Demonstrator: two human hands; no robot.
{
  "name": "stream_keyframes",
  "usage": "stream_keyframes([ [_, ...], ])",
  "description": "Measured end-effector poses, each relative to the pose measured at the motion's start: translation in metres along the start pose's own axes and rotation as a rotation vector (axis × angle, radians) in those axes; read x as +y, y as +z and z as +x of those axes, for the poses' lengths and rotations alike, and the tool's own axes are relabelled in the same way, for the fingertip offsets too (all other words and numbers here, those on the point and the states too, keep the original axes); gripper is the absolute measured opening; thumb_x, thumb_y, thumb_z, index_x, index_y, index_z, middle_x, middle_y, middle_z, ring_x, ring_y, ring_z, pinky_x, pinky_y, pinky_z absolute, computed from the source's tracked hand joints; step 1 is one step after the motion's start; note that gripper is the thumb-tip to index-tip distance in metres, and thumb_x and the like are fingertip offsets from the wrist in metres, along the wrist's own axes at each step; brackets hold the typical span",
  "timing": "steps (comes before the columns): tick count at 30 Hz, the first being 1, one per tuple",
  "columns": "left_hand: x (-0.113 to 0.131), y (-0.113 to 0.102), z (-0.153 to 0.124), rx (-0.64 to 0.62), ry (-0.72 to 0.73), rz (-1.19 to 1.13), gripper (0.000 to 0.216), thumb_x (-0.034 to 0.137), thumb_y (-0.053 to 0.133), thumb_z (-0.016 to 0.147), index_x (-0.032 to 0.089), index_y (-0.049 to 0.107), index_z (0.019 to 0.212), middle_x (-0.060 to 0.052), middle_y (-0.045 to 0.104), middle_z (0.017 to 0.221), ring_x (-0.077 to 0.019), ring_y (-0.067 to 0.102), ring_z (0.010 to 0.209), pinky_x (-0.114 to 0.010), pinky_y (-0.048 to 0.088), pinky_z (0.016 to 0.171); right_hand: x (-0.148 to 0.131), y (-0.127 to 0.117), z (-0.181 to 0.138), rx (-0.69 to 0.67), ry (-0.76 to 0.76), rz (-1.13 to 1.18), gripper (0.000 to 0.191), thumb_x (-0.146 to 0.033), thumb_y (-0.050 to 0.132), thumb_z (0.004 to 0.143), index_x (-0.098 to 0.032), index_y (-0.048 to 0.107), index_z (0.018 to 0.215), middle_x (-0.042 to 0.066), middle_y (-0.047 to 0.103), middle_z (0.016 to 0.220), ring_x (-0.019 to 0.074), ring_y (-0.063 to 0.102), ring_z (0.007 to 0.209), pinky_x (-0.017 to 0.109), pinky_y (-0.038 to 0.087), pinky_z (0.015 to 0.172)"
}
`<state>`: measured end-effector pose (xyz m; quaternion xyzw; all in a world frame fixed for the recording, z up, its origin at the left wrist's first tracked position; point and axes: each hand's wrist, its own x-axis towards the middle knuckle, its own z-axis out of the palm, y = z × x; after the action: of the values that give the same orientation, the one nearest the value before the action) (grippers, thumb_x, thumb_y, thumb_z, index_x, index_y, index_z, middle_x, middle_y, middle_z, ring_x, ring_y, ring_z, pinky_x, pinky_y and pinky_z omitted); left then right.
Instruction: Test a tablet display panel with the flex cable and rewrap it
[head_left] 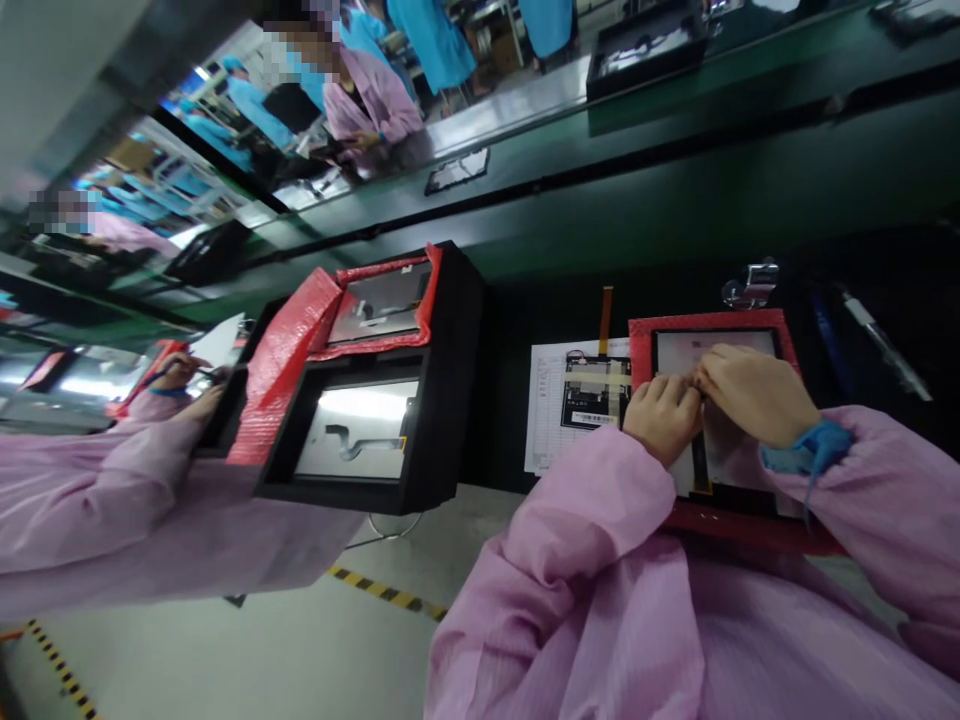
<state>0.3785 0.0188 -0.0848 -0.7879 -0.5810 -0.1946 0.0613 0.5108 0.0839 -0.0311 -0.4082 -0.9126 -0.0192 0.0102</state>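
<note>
Pink sleeves (570, 530) reach in from the bottom of the frame to a pale panel (739, 455) at right centre, which sits inside a red border (642, 340). The left hand (664, 415) and the right hand (754, 395) meet over the panel, fingers curled and fingertips close together; whether they pinch anything small cannot be told. A blue band (806, 450) circles the right wrist. Below the fingertips, a dark strip (700, 465) runs down the panel.

Just left of the border, a flat battery (589, 385) lies on a printed sheet (541, 410). Above the border is a shiny metal clip (757, 285); a white pen (889, 345) lies at the far right. Left of centre, a black tray (442, 420) holds two more panels, one edged with red wrap (435, 290). At the left edge, a co-worker's hand (176, 370) shows.
</note>
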Motion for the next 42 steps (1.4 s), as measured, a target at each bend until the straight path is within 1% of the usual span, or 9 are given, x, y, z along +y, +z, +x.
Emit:
stream_keyframes([
  [4,-0.001,0.001,-0.001,0.003,0.003,-0.002,0.024,0.029,0.048,0.100,0.017,0.069,0.096,-0.009,0.073,0.108,-0.0217,0.066,0.094,-0.034,0.049,0.080,0.004,0.000,0.002,-0.011,0.054,0.032,0.026,-0.015,0.044,0.094,-0.011,0.068,0.083,0.014,0.068,0.092,0.0258,0.064,0.087,0.032,0.041,0.066],
  [8,-0.002,0.003,-0.003,0.004,-0.008,-0.021,0.017,0.025,0.053,0.098,0.017,0.068,0.098,-0.010,0.072,0.111,-0.0230,0.065,0.100,-0.035,0.051,0.084,0.021,0.000,0.003,-0.032,0.117,0.263,0.023,-0.018,0.051,0.092,-0.015,0.073,0.088,0.008,0.072,0.098,0.0212,0.066,0.088,0.030,0.044,0.074],
  [11,-0.002,0.005,-0.005,0.012,-0.015,-0.048,0.014,0.023,0.054,0.096,0.016,0.067,0.097,-0.010,0.072,0.113,-0.0233,0.065,0.103,-0.035,0.053,0.087,0.026,-0.002,-0.001,-0.050,0.085,0.334,0.019,-0.014,0.054,0.088,-0.015,0.073,0.090,0.007,0.071,0.100,0.0196,0.065,0.089,0.029,0.046,0.078],
  [15,-0.003,0.008,-0.006,0.016,-0.014,-0.070,0.017,0.023,0.053,0.098,0.015,0.068,0.099,-0.012,0.072,0.114,-0.0231,0.066,0.104,-0.035,0.054,0.088,0.011,-0.006,-0.007,-0.071,0.015,0.142,0.021,-0.012,0.050,0.093,-0.009,0.071,0.089,0.014,0.068,0.100,0.0243,0.062,0.094,0.033,0.045,0.082],
  [18,-0.002,0.009,-0.006,0.018,-0.022,-0.063,0.018,0.023,0.053,0.098,0.015,0.068,0.101,-0.012,0.072,0.113,-0.0226,0.066,0.102,-0.035,0.054,0.088,-0.005,-0.011,-0.008,-0.115,-0.002,0.009,0.023,-0.008,0.047,0.093,-0.008,0.069,0.088,0.017,0.067,0.100,0.0275,0.060,0.098,0.034,0.043,0.076],
  [22,-0.003,0.009,-0.005,0.035,-0.009,-0.046,0.017,0.022,0.052,0.098,0.014,0.068,0.100,-0.010,0.073,0.111,-0.0219,0.067,0.098,-0.034,0.054,0.089,-0.022,-0.018,-0.004,-0.180,0.048,-0.070,0.027,-0.006,0.041,0.094,-0.007,0.068,0.094,0.019,0.065,0.105,0.0287,0.059,0.097,0.033,0.037,0.063],
  [29,-0.003,0.007,-0.005,0.023,-0.005,-0.053,0.013,0.022,0.057,0.096,0.014,0.066,0.099,-0.011,0.073,0.099,-0.0235,0.067,0.097,-0.035,0.054,0.089,-0.034,-0.022,0.009,-0.239,0.001,-0.181,0.030,-0.004,0.038,0.094,-0.006,0.068,0.100,0.020,0.064,0.106,0.0307,0.060,0.097,0.034,0.036,0.063],
  [38,-0.004,0.009,-0.006,0.046,0.008,-0.086,0.017,0.022,0.049,0.099,0.014,0.065,0.097,-0.012,0.072,0.110,-0.0225,0.066,0.098,-0.035,0.053,0.089,-0.011,-0.024,0.018,-0.256,-0.072,-0.118,0.024,-0.009,0.046,0.093,-0.009,0.070,0.095,0.015,0.069,0.105,0.0276,0.064,0.097,0.032,0.038,0.065],
  [42,-0.004,0.010,-0.006,0.039,0.002,-0.072,0.017,0.019,0.049,0.098,0.015,0.064,0.093,-0.013,0.072,0.109,-0.0229,0.066,0.099,-0.036,0.053,0.089,0.013,-0.016,0.016,-0.198,0.001,0.085,0.020,-0.017,0.051,0.093,-0.011,0.069,0.086,0.011,0.071,0.101,0.0231,0.066,0.090,0.031,0.042,0.069],
])
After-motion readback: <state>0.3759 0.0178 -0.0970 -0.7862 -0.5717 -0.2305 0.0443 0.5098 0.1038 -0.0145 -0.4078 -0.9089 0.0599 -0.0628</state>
